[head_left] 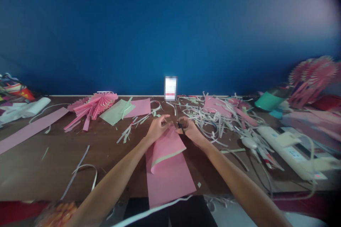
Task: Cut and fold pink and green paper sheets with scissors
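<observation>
A long sheet of pink paper [170, 184] lies before me, with its near end over the table edge. Its upper part curls back on itself along a pale stripe. My left hand [159, 127] is closed at the far left end of the paper, thumb and fingers pinching it. To the right, my right hand [189, 130] is closed around a dark-handled tool that looks like scissors [181, 127], close to the paper's far tip. The blades are too small and blurred to tell whether they touch the paper.
A pink pleated rosette [99, 101], green paper [117, 111] and a pink strip [32, 129] lie left. Tangled paper strips [213, 118] and a white power strip [285, 150] are right. A lit phone [171, 88] stands against the blue wall [170, 25].
</observation>
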The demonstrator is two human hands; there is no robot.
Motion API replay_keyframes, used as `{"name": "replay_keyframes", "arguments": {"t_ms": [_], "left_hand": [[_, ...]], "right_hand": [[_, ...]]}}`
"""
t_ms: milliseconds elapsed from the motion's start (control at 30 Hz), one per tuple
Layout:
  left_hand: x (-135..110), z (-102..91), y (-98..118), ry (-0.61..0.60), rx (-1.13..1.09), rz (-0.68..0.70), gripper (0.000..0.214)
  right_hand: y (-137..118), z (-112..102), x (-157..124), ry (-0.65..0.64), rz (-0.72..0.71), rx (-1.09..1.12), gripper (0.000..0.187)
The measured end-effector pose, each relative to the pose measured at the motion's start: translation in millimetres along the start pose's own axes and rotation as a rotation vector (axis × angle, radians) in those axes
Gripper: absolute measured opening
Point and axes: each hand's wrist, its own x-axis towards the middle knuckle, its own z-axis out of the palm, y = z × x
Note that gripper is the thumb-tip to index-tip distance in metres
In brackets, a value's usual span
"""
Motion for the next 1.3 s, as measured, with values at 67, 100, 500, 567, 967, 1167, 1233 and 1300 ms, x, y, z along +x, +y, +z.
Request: {"name": "replay_keyframes", "arguments": {"t_ms": [67,100,500,567,967,1167,1233,1300], "left_hand": [[1,-0.1,0,-0.015,-0.069,-0.039,0.047],[2,-0.8,-1,-0.044,-0.124,-0.069,0.046],[0,-19.1,3,-0.364,-0.619,-0.181,0.031],[-1,-20.4,3,-0.334,-0.674,-0.222,0.028],[4,-14.7,-11,0.169,-0.78,-0.271,0.022],[5,-15.5,-13,0.35,-0.479,-0.207,0.032],[5,-16.1,-13,0.366,-0.448,-0.208,0.032],[4,-16.1,-11,0.361,-0.434,-0.21,0.03]], "right_hand": [[-3,-2,-1,-0.005,-0.019,0.034,0.053],[-6,-3,-2,-0.01,-0.038,0.051,0.053],[-25,-29,-5,0.255,-0.091,0.259,0.056],[-25,-39,-3,0.353,-0.101,0.331,0.055],[-18,-64,8,0.598,-0.236,0.158,0.046],[-13,-63,9,0.621,-0.242,-0.016,0.045],[-13,-62,8,0.582,-0.253,-0.031,0.043],[-14,-61,6,0.526,-0.258,-0.051,0.043]]}}
